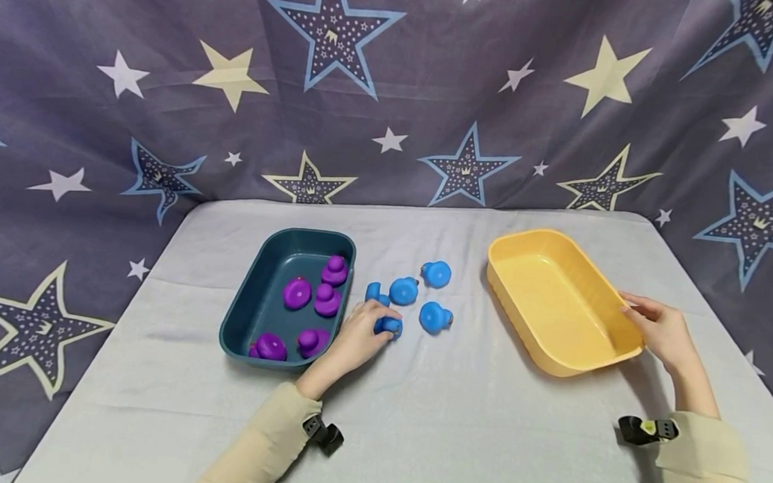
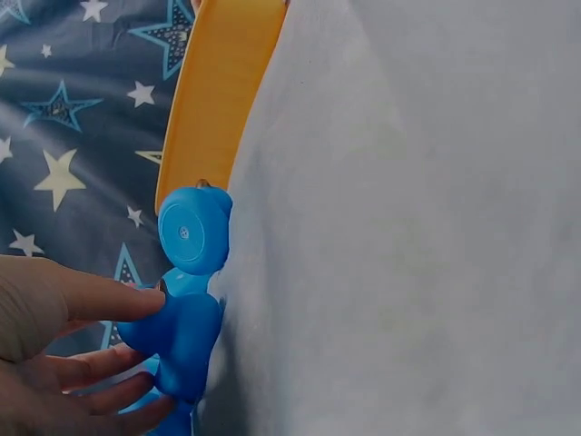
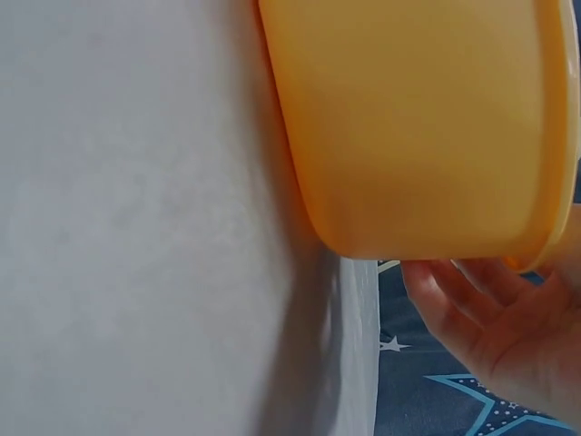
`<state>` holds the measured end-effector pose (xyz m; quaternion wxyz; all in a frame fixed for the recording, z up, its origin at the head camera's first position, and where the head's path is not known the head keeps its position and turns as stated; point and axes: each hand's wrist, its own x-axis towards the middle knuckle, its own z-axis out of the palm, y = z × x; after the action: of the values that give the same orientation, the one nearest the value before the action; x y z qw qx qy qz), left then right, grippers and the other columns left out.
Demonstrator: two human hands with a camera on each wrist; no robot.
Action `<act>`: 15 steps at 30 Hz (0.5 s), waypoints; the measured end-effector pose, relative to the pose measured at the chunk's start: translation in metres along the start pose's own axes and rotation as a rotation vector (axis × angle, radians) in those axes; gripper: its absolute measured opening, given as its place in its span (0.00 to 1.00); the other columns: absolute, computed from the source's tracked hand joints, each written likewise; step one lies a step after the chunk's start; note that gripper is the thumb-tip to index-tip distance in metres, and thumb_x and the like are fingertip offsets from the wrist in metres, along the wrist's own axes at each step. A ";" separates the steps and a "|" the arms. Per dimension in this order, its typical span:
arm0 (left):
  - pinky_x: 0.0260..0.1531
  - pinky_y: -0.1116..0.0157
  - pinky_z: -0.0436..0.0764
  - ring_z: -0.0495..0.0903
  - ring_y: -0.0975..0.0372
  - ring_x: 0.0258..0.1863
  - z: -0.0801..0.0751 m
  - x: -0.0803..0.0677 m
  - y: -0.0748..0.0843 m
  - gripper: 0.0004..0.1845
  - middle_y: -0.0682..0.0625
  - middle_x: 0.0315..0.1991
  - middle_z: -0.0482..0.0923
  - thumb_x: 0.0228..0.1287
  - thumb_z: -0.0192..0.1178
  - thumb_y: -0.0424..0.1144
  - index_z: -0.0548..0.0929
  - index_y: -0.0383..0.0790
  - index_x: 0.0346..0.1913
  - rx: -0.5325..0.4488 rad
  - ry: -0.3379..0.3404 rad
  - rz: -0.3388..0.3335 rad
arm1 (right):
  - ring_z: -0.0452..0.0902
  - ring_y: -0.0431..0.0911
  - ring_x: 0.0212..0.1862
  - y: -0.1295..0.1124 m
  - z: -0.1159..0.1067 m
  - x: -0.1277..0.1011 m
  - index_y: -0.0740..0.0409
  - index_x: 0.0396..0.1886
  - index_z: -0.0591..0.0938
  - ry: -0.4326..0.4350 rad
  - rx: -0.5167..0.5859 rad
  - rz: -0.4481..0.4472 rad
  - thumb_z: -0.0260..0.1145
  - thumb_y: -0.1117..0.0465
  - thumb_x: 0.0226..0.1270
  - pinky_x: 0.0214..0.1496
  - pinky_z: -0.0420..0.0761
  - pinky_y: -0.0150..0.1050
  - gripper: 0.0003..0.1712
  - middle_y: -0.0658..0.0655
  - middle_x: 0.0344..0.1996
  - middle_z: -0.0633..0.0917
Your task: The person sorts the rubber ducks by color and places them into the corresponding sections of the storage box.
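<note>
My left hand (image 1: 381,325) pinches a blue toy duck (image 1: 392,326) on the grey table, just right of a dark teal tray (image 1: 256,300). In the left wrist view my thumb and fingers (image 2: 127,302) close around this blue duck (image 2: 186,338), with a second blue duck (image 2: 192,232) just beyond it. Three more blue ducks (image 1: 404,291) lie loose nearby. Several purple ducks (image 1: 327,299) sit in the teal tray. My right hand (image 1: 632,307) holds the right rim of an empty yellow tray (image 1: 550,302); its fingers (image 3: 472,295) curl under the yellow tray's (image 3: 418,118) lip.
A grey cloth covers the table (image 1: 454,426). A dark star-patterned curtain (image 1: 397,85) hangs behind and to both sides. The two trays stand apart, with the loose blue ducks between them. Black wrist straps show on both beige sleeves.
</note>
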<state>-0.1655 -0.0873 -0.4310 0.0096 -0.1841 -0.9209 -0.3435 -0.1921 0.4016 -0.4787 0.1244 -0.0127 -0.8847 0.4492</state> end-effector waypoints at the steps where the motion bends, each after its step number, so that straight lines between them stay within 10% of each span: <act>1: 0.44 0.54 0.68 0.69 0.52 0.45 0.000 0.000 0.001 0.12 0.45 0.42 0.74 0.51 0.61 0.29 0.82 0.40 0.40 -0.003 0.002 0.000 | 0.72 0.26 0.28 -0.001 -0.001 0.000 0.59 0.53 0.76 -0.007 -0.004 0.006 0.58 0.40 0.57 0.24 0.73 0.24 0.32 0.27 0.24 0.76; 15: 0.39 0.61 0.69 0.70 0.57 0.41 0.002 0.003 0.011 0.11 0.48 0.41 0.75 0.51 0.64 0.33 0.82 0.42 0.40 -0.036 0.035 0.124 | 0.72 0.25 0.27 0.004 0.002 0.001 0.59 0.54 0.75 0.006 -0.036 0.062 0.59 0.46 0.59 0.25 0.73 0.24 0.28 0.26 0.24 0.75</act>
<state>-0.1646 -0.0778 -0.4249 0.0437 -0.2350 -0.9009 -0.3621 -0.1942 0.4028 -0.4832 0.1128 -0.0439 -0.8914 0.4367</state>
